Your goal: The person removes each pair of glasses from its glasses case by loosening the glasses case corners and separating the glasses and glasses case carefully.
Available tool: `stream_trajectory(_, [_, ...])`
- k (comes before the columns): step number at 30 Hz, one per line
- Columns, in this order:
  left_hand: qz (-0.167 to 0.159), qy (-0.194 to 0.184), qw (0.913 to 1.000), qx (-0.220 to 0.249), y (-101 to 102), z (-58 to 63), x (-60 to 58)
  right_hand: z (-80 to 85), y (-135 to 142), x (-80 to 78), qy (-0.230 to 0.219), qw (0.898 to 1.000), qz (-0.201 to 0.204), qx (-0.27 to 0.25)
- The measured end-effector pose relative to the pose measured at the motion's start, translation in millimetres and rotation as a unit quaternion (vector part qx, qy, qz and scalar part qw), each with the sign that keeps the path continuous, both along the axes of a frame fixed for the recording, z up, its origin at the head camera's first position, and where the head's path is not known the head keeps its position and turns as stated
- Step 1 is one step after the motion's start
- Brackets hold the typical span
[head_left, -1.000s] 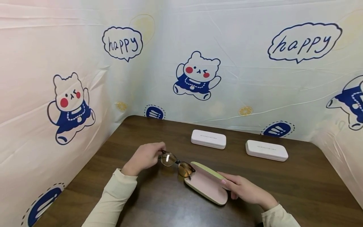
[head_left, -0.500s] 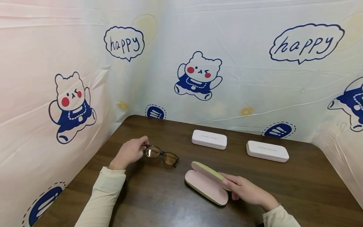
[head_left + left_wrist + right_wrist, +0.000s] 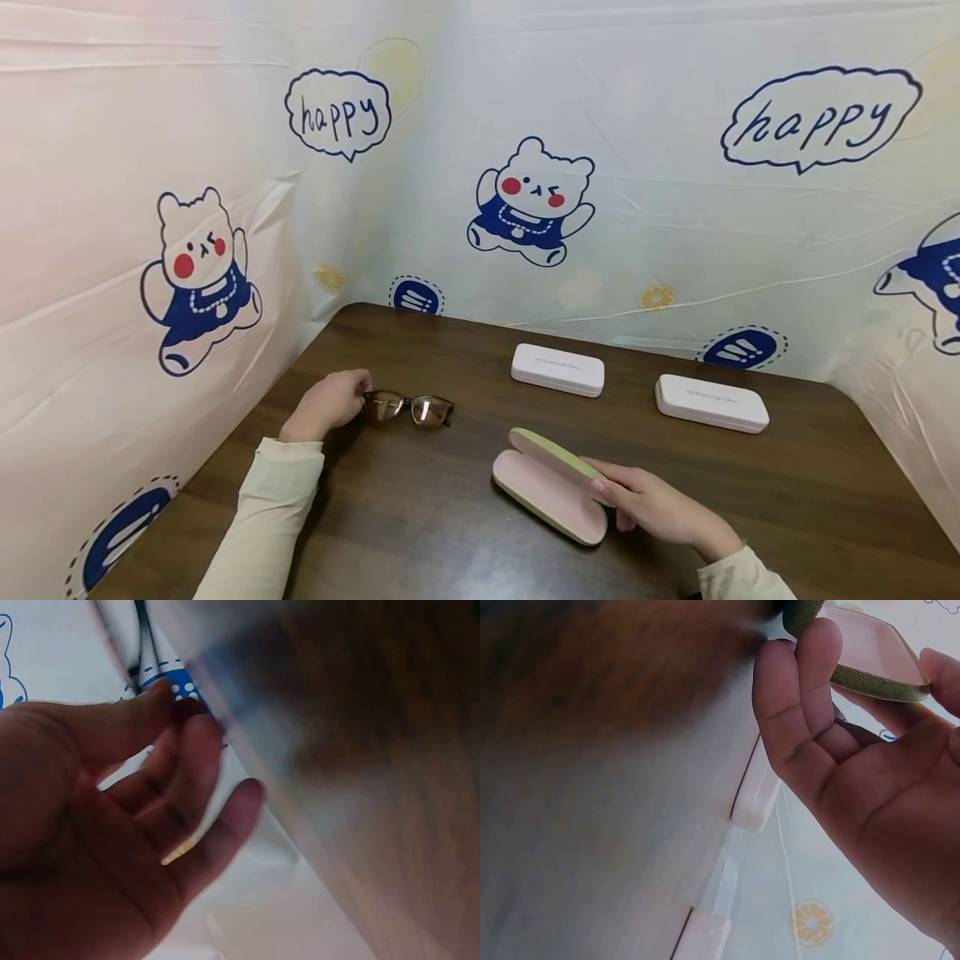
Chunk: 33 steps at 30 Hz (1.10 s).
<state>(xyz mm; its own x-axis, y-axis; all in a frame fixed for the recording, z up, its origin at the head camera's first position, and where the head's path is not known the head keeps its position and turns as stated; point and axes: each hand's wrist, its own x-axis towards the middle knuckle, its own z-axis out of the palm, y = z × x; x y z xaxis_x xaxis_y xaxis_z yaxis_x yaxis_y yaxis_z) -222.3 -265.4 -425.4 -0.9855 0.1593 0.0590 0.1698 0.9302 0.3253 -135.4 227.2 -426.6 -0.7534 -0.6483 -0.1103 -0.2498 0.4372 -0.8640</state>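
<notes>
My left hand [image 3: 327, 405] pinches the dark-framed eyeglasses [image 3: 431, 410] by the end at its side, low over the left part of the table. In the left wrist view, thumb and index finger of the left hand [image 3: 150, 780] meet at a thin dark part of the glasses [image 3: 136, 677]. At centre right, my right hand [image 3: 654, 503] grips the raised lid of an olive-green glasses case [image 3: 551, 500] with a pale pink lining. The case lies partly open, with nothing inside it. The right wrist view shows the lid [image 3: 877, 652] between thumb and fingers.
Two white glasses cases, one back centre [image 3: 558, 369] and one back right [image 3: 712, 403], lie shut on the brown wooden table [image 3: 420, 517]. A printed cloth [image 3: 645, 208] hangs behind and along both sides of the table.
My left hand has carried the eyeglasses away from over the open case, to the left and slightly back. The right hand and the green case have stayed in place.
</notes>
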Motion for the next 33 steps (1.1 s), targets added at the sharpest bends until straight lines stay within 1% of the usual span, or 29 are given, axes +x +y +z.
stream_trajectory(2, [0.008, -0.020, 0.9997, -0.006, 0.0, 0.1, 0.7, -0.6, 0.0, 0.3, 0.000, 1.000, 0.001, -0.002])
stream_trajectory(7, [0.016, -0.044, 0.9989, -0.006, 2.7, 0.9, 2.4, -1.6, 0.1, 0.7, -0.001, 1.000, -0.001, -0.004])
stream_trajectory(10, [0.019, -0.042, 0.9989, -0.011, 5.0, 0.8, 2.7, -1.5, -0.1, 0.8, -0.004, 1.000, -0.002, -0.002])
stream_trajectory(14, [0.032, -0.031, 0.9988, -0.020, 8.1, -0.1, 2.1, -1.4, -0.3, 0.3, -0.010, 1.000, -0.002, -0.003])
stream_trajectory(17, [0.041, -0.029, 0.9985, -0.021, 10.4, -0.9, 0.8, -1.4, -0.6, -0.1, -0.012, 1.000, -0.002, -0.003])
stream_trajectory(19, [0.040, -0.032, 0.9986, -0.014, 11.8, -1.3, -0.2, -1.4, -0.7, -0.1, -0.012, 1.000, -0.002, -0.003])
stream_trajectory(22, [0.031, -0.039, 0.9988, -0.004, 13.5, -1.4, -1.6, -1.1, -0.8, 0.3, -0.012, 1.000, -0.001, -0.005])
stream_trajectory(26, [0.022, -0.051, 0.9985, 0.000, 14.6, -1.0, -2.0, -0.7, -0.7, 0.5, -0.012, 1.000, -0.001, -0.004])
stream_trajectory(30, [0.017, -0.051, 0.9986, 0.001, 15.5, -0.6, -1.4, -0.2, -0.6, 0.1, -0.013, 1.000, -0.004, 0.001])
stream_trajectory(33, [0.009, -0.044, 0.9990, 0.003, 17.0, 0.3, -1.1, 1.2, -1.0, 0.3, -0.014, 1.000, -0.005, 0.005])
